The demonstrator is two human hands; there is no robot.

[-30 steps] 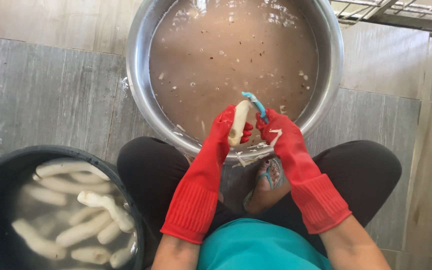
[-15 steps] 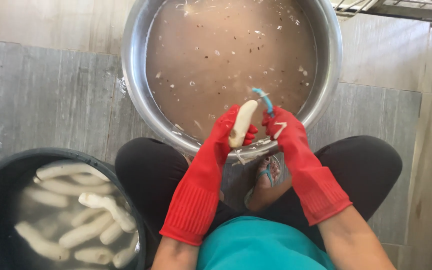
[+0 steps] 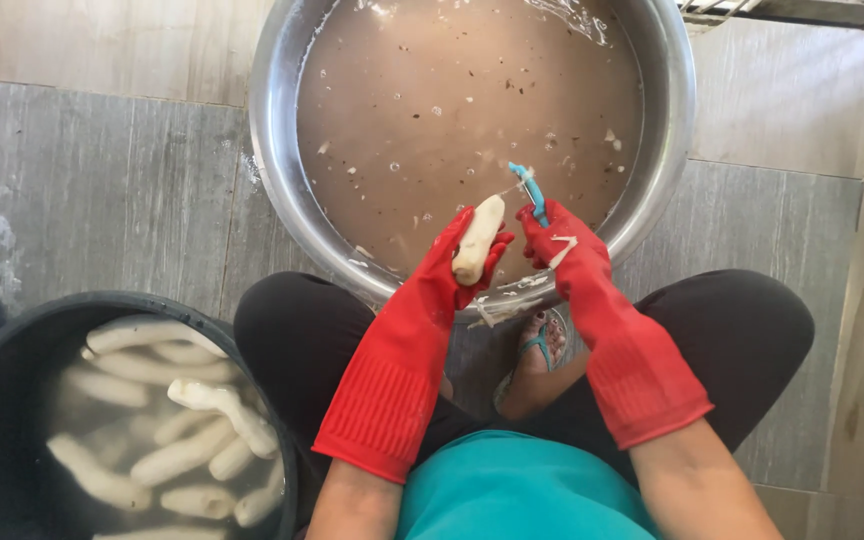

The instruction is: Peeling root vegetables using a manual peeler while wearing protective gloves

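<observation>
Both my hands wear long red rubber gloves. My left hand (image 3: 452, 268) grips a pale, peeled root piece (image 3: 478, 240), held upright over the near rim of a large steel basin (image 3: 274, 150). My right hand (image 3: 562, 250) is closed around a blue-handled peeler (image 3: 528, 190), whose head points up and away beside the root's top. Pale peel strips stick to the right glove. The basin holds murky brown water with floating scraps.
A black bucket (image 3: 12, 340) at lower left holds several peeled white roots in water. My knees in black trousers flank the basin, and a sandalled foot (image 3: 537, 350) rests between them. Grey floor tiles surround everything; a metal rack shows at top right.
The peeler has shifted slightly up and right along the root. The root tilted a little in my left hand. The view moved slightly.
</observation>
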